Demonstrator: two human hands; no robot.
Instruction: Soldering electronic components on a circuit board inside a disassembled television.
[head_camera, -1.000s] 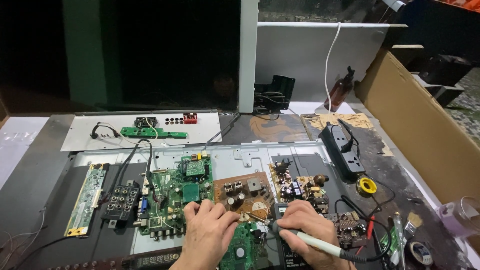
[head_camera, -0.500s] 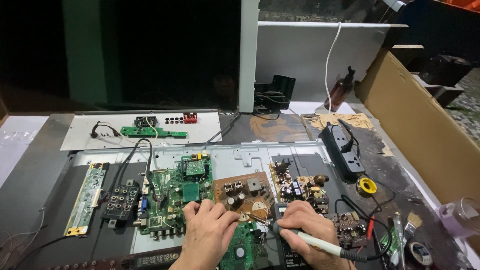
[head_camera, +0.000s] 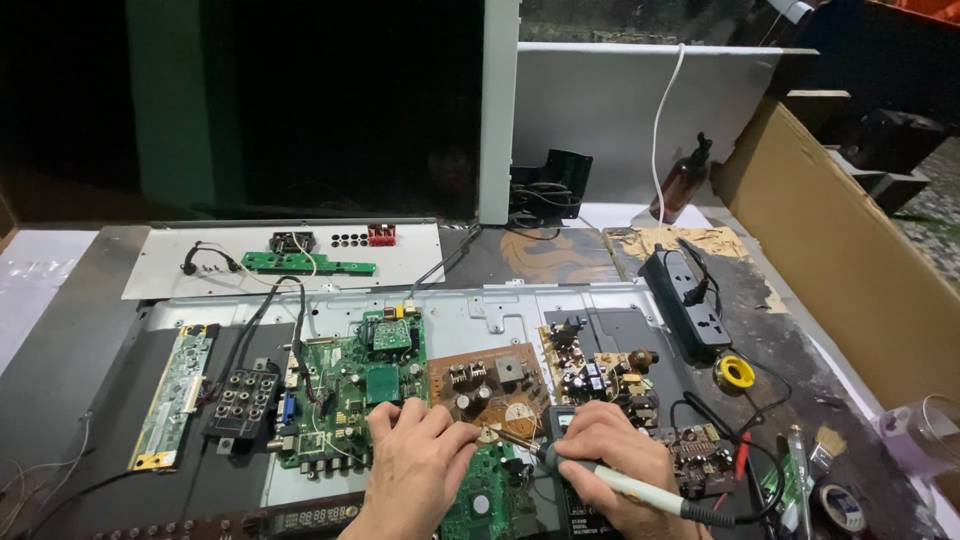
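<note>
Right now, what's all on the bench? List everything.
Green boards: two, centre, one under the hands
Brown board: one, centre
Power board: one, right of centre
Strip board: one, pale green, left
Metal chassis: one, grey, underneath
Power strip: one, black, right
Solder spool: one, yellow, right
Bottle: one, brown, back
Cardboard: one, tan, right
Soldering iron: one, white, right hand
Left hand: on boards
Right hand: gripping iron

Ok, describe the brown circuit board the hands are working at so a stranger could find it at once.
Start at the grey metal chassis lying flat on the bench. At its middle, just above the left hand and right hand, sits the brown circuit board. It is the only brown one, flanked by a green board.
</note>
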